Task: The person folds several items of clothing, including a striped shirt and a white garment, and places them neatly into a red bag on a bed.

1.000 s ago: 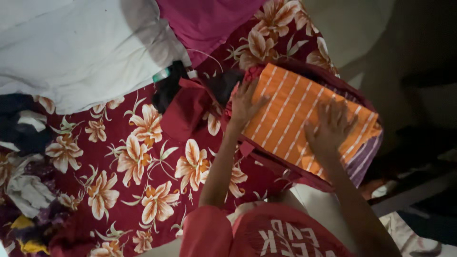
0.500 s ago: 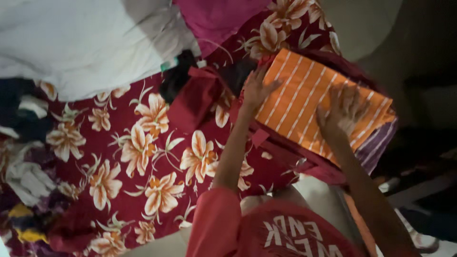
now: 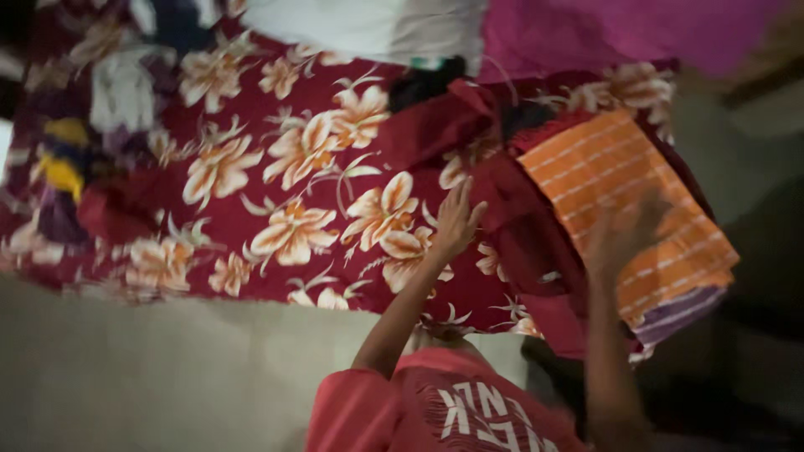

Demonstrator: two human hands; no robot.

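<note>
Head view, dim, motion-blurred. Nearest: red printed shirt (image 3: 452, 410). Left hand (image 3: 456, 222) flat, fingers spread, holding nothing, resting on the dark red floral bedsheet (image 3: 276, 192) just left of a dark red garment (image 3: 519, 226). Right hand (image 3: 624, 234) blurred, over the folded orange striped cloth (image 3: 620, 192); grip cannot be told. Beyond: white pillow (image 3: 368, 25), magenta fabric (image 3: 620, 29). Clothes heap (image 3: 75, 125) far left.
</note>
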